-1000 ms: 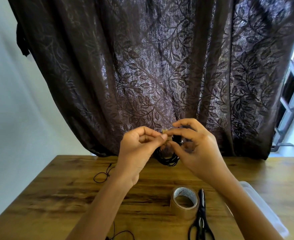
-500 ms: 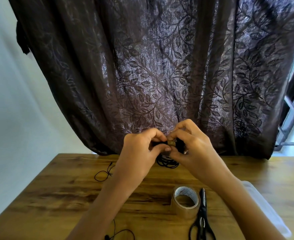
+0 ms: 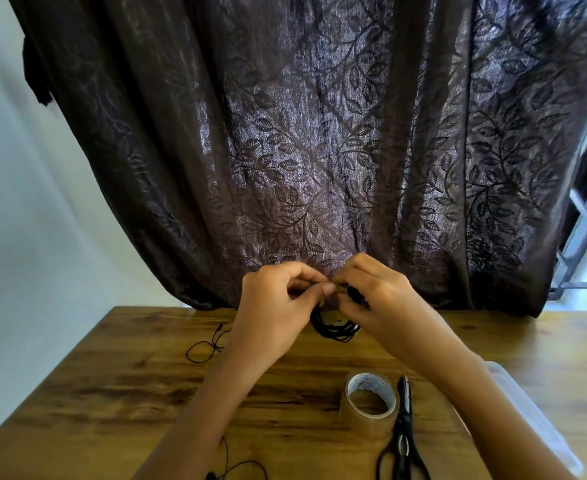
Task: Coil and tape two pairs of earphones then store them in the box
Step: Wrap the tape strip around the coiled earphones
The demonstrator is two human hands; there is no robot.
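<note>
Your left hand (image 3: 278, 306) and right hand (image 3: 375, 296) meet above the far part of the wooden table (image 3: 112, 393), in front of the dark leaf-patterned curtain (image 3: 319, 150). Your left thumb and forefinger are pressed together at the top of the coiled black earphones (image 3: 335, 329), and your right fingers are curled shut on the same spot; a small strip of brown tape seems to sit between the fingertips, though it is too small to tell for sure. The coil's loops hang below both hands, clear of the table. The second pair of earphones (image 3: 204, 349) lies loose on the table to the left, one loop near your left wrist and more cable showing at the near edge under your left forearm. The roll of brown tape (image 3: 368, 405) stands on the table between your forearms, with the black scissors (image 3: 404, 441) just beside it on the right. The translucent box (image 3: 534, 420) lies at the right, partly hidden by your right forearm.
</note>
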